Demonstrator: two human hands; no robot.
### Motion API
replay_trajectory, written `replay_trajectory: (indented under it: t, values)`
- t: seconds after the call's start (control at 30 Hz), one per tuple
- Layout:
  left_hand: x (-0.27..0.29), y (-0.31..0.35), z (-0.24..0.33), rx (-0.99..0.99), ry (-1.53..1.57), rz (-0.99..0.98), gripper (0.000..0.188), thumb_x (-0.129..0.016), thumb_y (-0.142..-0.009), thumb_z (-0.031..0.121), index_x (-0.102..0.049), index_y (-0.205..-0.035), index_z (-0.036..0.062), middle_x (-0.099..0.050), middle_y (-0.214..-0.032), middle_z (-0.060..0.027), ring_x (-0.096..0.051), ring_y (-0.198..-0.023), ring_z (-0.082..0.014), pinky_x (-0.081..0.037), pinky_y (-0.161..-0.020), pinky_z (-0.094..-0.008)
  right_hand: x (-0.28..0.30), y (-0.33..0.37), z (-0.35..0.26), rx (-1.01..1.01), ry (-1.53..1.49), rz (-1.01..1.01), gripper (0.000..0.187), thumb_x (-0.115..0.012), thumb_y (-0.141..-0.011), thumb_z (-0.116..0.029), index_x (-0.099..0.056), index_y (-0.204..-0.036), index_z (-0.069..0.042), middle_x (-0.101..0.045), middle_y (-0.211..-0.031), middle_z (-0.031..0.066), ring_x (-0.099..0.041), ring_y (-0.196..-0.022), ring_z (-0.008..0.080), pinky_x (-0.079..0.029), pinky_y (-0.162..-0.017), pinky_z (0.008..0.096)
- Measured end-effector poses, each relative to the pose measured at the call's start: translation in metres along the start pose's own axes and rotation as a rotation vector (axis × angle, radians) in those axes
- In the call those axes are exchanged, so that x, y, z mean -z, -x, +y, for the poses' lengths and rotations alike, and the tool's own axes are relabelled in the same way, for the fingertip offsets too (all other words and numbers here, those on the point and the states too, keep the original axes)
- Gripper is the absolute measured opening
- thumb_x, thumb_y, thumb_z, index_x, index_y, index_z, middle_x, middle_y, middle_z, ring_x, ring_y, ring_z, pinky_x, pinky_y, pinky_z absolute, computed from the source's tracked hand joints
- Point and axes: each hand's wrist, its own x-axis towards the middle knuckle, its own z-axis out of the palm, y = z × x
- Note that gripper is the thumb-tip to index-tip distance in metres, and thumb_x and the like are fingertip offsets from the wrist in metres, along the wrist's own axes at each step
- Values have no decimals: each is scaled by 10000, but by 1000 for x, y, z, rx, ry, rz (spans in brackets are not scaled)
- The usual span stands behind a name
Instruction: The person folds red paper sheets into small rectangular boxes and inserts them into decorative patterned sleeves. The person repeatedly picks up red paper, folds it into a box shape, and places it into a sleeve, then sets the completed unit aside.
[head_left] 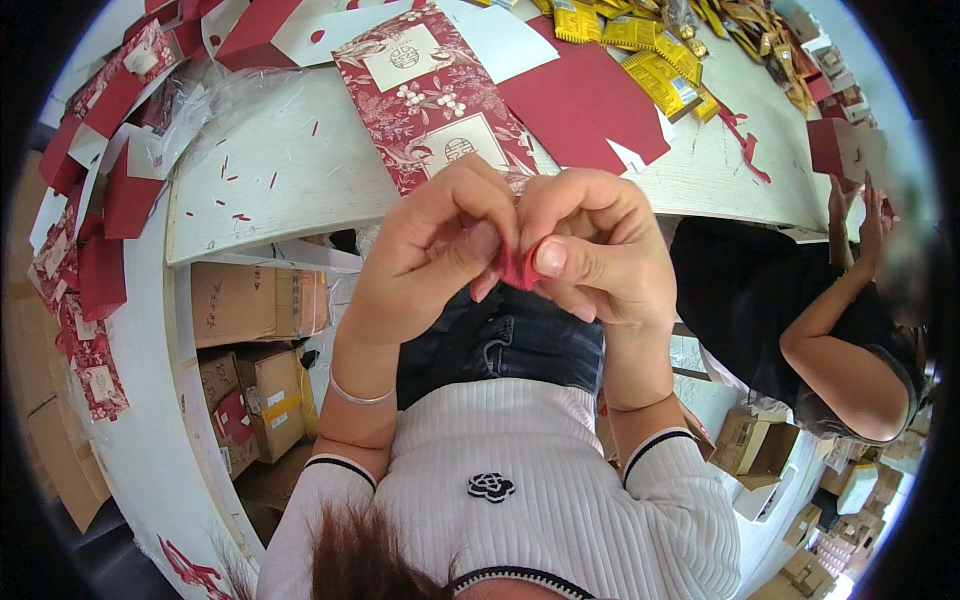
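Observation:
In front of my chest, a small red piece (pixel 516 270) is pinched between both hands; it looks like ribbon or folded card, and I cannot tell which. My left hand (pixel 432 245) closes thumb and fingers on its left side. The thumb and fingers of my right hand (pixel 608 250) grip its right side, so the fingertips nearly meet. Just beyond my hands lies a flat red box sheet (pixel 405 110) with white floral print and cream panels. Partly under it is a plain dark red sheet (pixel 585 115).
Yellow packets (pixel 655 80) and brown sachets (pixel 770 45) are heaped at the far right, near red ribbon scraps (pixel 745 145). Red boxes (pixel 130 190) crowd the left. Cardboard boxes (pixel 270 400) sit under the table (pixel 270 205). Another person's arm (pixel 835 330) is at the right.

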Motion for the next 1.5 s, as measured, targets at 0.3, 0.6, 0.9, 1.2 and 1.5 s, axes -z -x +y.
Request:
replay_trajectory:
  t: [0.3,0.6,0.9,1.2,1.5]
  values:
    - [-15,6,17,-9,-321,221,297,-601,-813,87,-558,-1078,-40,-541,-912,-87,-561,-760,-110,-480,-634,-200,-5,4,9,193,223,147,106,-596,-803,-23,-544,-888,12,-598,-786,72,-541,-597,52,-344,-381,148]
    - [-19,9,12,-30,-425,353,258,-625,-779,40,-599,-1025,-35,-585,-893,-99,-574,-755,-114,-476,-649,-206,-8,4,18,220,219,222,82,-589,-798,0,-551,-865,30,-558,-818,63,-541,-584,53,-348,-381,141]
    - [-26,14,9,-161,-708,416,284,-641,-748,2,-592,-1024,-44,-655,-826,-108,-627,-683,-131,-489,-617,-225,-3,4,19,299,381,242,137,-606,-758,50,-581,-892,39,-498,-951,83,-568,-665,91,-417,-482,151]
    - [-22,19,16,-373,-841,341,272,-662,-722,-14,-582,-981,-28,-655,-821,-107,-639,-699,-162,-503,-634,-236,-7,15,13,363,923,139,197,-647,-709,-42,-631,-903,-19,-591,-896,113,-561,-841,231,-436,-726,312]
    - [-3,19,16,-9,-596,701,227,-657,-782,165,-587,-856,-38,-633,-740,-86,-596,-638,-103,-463,-547,-200,0,-35,27,860,1388,134,143,-616,-684,0,-609,-826,-22,-543,-762,88,-526,-681,229,-406,-587,308]
